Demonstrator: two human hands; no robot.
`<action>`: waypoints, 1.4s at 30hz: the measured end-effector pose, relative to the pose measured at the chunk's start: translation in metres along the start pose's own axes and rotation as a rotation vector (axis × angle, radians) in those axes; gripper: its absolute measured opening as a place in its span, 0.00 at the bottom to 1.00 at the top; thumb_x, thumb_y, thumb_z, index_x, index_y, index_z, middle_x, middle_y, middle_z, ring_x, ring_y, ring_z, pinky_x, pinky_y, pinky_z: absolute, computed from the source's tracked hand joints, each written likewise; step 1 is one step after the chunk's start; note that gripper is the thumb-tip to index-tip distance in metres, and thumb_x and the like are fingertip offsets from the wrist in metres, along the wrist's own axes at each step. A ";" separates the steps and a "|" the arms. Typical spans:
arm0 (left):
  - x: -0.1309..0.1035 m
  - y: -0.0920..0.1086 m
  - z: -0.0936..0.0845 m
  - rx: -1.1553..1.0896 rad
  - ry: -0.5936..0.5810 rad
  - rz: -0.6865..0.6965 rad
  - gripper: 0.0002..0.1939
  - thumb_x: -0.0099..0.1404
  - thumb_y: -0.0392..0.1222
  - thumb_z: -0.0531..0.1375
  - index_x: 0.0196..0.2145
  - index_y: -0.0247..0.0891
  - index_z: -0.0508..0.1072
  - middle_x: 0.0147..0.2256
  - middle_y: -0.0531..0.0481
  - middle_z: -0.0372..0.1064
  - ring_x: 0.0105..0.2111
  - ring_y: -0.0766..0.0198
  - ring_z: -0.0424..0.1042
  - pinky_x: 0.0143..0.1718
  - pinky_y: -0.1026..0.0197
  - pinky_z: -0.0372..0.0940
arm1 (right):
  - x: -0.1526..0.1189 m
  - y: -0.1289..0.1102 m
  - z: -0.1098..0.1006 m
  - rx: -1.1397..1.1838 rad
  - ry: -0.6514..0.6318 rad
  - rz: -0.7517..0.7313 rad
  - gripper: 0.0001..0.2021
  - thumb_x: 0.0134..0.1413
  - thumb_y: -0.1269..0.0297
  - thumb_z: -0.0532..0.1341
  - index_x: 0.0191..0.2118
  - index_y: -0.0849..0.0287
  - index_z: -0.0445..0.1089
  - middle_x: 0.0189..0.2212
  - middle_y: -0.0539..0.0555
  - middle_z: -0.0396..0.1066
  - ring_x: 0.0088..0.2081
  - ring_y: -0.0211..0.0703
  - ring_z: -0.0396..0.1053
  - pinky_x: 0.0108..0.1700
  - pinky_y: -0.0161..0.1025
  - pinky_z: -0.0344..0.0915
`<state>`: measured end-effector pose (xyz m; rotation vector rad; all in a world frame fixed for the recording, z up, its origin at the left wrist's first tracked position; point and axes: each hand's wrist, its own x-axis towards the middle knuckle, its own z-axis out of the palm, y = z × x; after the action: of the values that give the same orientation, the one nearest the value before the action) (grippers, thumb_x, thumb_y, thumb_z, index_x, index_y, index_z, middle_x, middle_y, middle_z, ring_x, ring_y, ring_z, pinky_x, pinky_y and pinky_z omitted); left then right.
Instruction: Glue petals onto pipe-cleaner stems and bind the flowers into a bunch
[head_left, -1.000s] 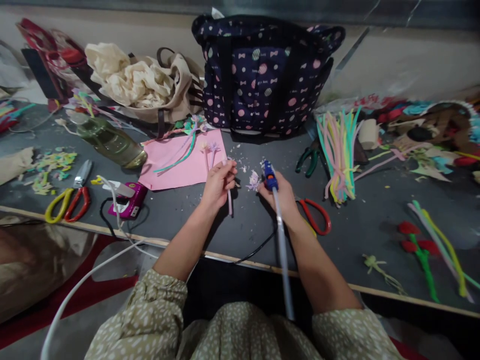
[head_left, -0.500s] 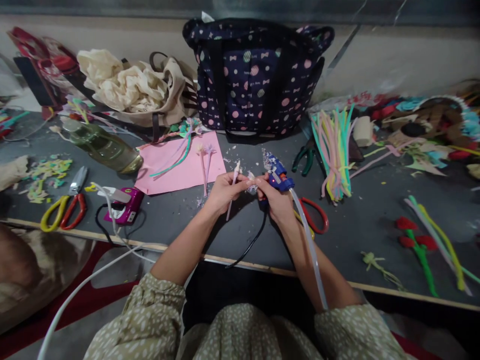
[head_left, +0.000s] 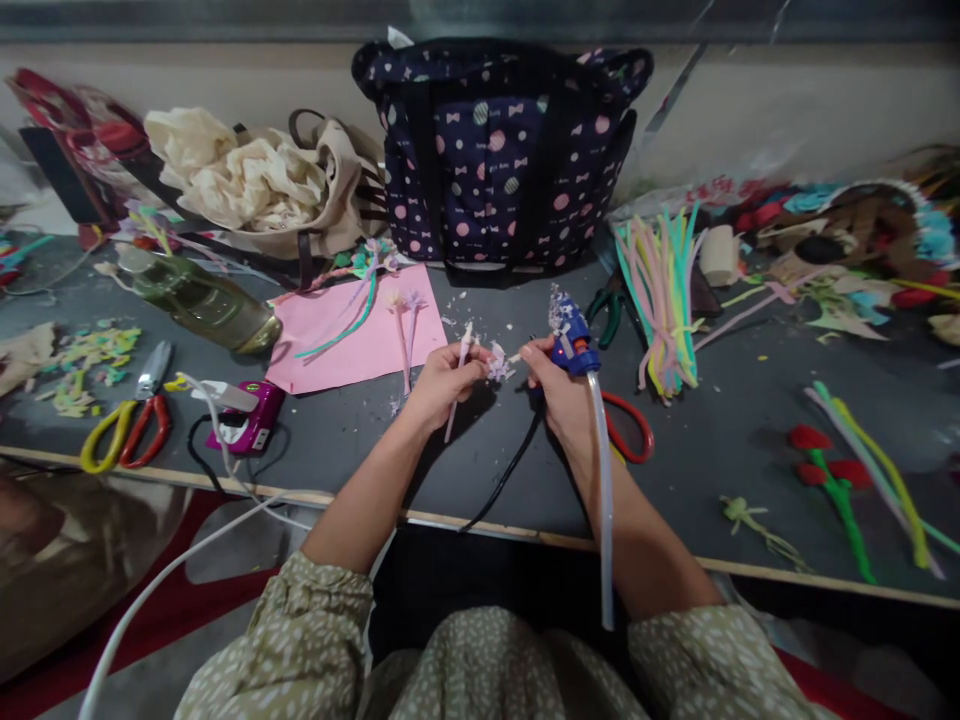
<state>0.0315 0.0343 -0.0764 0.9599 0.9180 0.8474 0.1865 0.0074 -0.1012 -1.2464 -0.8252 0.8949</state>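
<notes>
My left hand point(head_left: 442, 385) is closed around a thin pale lilac stem point(head_left: 452, 410) with a whitish tip, which looks like a pipe cleaner. By its fingertips is a small clump of lilac bits point(head_left: 497, 364); I cannot tell whether it is held or lies on the table. My right hand point(head_left: 551, 385) grips a blue hot glue gun point(head_left: 576, 350), its clear glue stick point(head_left: 606, 500) trailing back over my forearm. A small pale piece point(head_left: 516, 358) shows at the right fingertips. Lilac scraps cover the gun's nozzle end.
Pink paper point(head_left: 352, 350) with two pipe-cleaner flowers point(head_left: 411, 310) lies left of my hands. A dark patterned bag point(head_left: 502, 170) stands behind. Red-handled scissors point(head_left: 634, 425), green pliers point(head_left: 609, 312) and a pipe-cleaner bundle point(head_left: 664, 310) are rightward. A bottle point(head_left: 202, 300) and yellow-red scissors point(head_left: 139, 410) are leftward.
My right hand has drawn away to the right with the glue gun, widening the gap between my hands. The lilac clump shows more fully. The view has shifted slightly.
</notes>
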 end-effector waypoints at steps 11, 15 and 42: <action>0.000 -0.005 0.000 0.096 -0.054 -0.034 0.12 0.49 0.43 0.68 0.26 0.34 0.71 0.21 0.57 0.61 0.15 0.79 0.48 0.16 0.68 0.38 | -0.008 -0.002 0.005 0.030 -0.070 0.048 0.14 0.44 0.56 0.68 0.33 0.57 0.67 0.29 0.47 0.68 0.21 0.30 0.59 0.23 0.33 0.60; -0.001 0.003 0.000 -0.043 -0.035 -0.052 0.15 0.50 0.41 0.66 0.36 0.38 0.69 0.23 0.59 0.61 0.15 0.79 0.47 0.16 0.70 0.37 | -0.004 -0.007 0.001 0.066 -0.083 0.076 0.13 0.44 0.57 0.68 0.34 0.56 0.67 0.29 0.46 0.68 0.21 0.30 0.58 0.22 0.32 0.60; 0.009 -0.004 -0.012 -0.178 0.238 0.157 0.17 0.45 0.48 0.72 0.29 0.35 0.76 0.23 0.55 0.67 0.21 0.73 0.64 0.23 0.66 0.68 | 0.003 -0.004 -0.016 -0.359 -0.620 -0.015 0.10 0.48 0.59 0.65 0.33 0.57 0.66 0.26 0.47 0.66 0.23 0.35 0.62 0.25 0.34 0.62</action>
<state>0.0242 0.0452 -0.0858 0.7943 0.9592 1.1762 0.2026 0.0032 -0.0993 -1.2744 -1.5372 1.1783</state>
